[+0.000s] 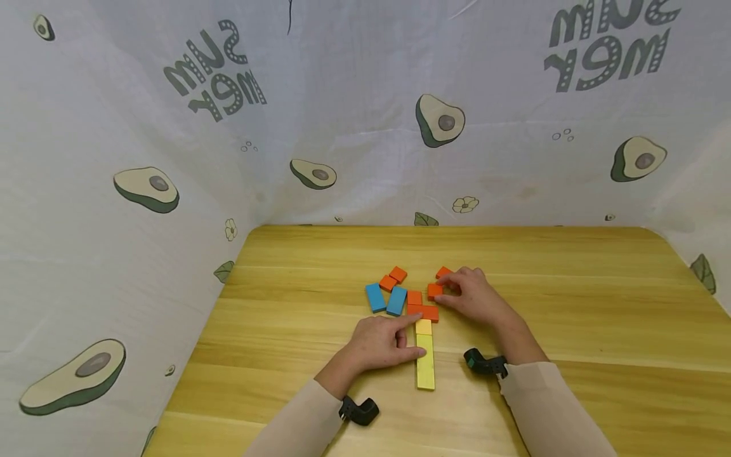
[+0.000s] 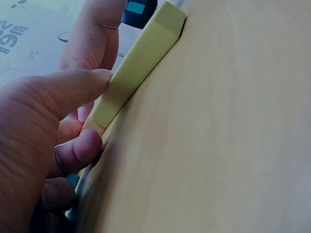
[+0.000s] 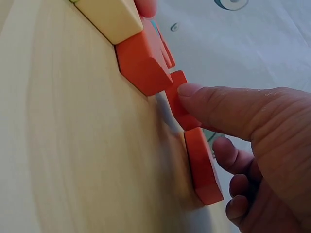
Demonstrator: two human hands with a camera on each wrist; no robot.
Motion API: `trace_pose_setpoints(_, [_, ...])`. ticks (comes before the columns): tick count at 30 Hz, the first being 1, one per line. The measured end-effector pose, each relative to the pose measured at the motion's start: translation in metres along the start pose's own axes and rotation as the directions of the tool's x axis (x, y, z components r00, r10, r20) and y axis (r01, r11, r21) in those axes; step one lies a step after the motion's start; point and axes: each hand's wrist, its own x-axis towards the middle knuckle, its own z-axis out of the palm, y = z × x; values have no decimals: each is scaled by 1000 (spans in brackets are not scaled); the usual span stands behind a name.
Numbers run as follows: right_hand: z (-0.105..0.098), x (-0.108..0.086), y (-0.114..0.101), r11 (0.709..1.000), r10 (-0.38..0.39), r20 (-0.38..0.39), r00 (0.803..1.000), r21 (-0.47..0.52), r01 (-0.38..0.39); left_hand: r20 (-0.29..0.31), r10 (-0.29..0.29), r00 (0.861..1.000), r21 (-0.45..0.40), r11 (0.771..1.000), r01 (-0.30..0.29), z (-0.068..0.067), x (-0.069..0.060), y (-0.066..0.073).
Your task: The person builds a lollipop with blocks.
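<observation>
A long yellow block [image 1: 425, 371] lies below a light-yellow block [image 1: 424, 327], with orange blocks [image 1: 431, 313] at its upper end. My left hand [image 1: 379, 343] rests its index fingertip on the orange blocks and its thumb on the long yellow block [image 2: 136, 68]; its other fingers are bent. Above and right, my right hand [image 1: 476, 297] pinches a small orange block [image 1: 434, 291] between thumb and index finger. In the right wrist view the thumb lies against that orange block [image 3: 177, 104], while the index fingertip is hidden. Another orange block [image 3: 200, 167] is beside it.
Two blue blocks [image 1: 375, 298] lie left of the orange blocks, with two small orange blocks [image 1: 398, 274] above them. One more orange block [image 1: 443, 271] is by my right fingers. The wooden table [image 1: 320, 247] meets a printed cloth [image 1: 365, 127] at the back and sides.
</observation>
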Motion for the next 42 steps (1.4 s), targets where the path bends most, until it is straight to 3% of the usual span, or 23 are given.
trace_pose_setpoints(11, [0,-1,-8,999,-30,54,998,14,29,4,-15,1000,-1,1000,15,0,1,0])
trace_pose_setpoints(34, [8,-1,-9,998,-66,2,998,-5,66,11,-8,1000,-4,1000,8,0,-1,0])
trace_pose_setpoints(42, [7,-2,-7,999,-38,-3,999,22,38,8,-8,1000,-1,1000,8,1,-2,0])
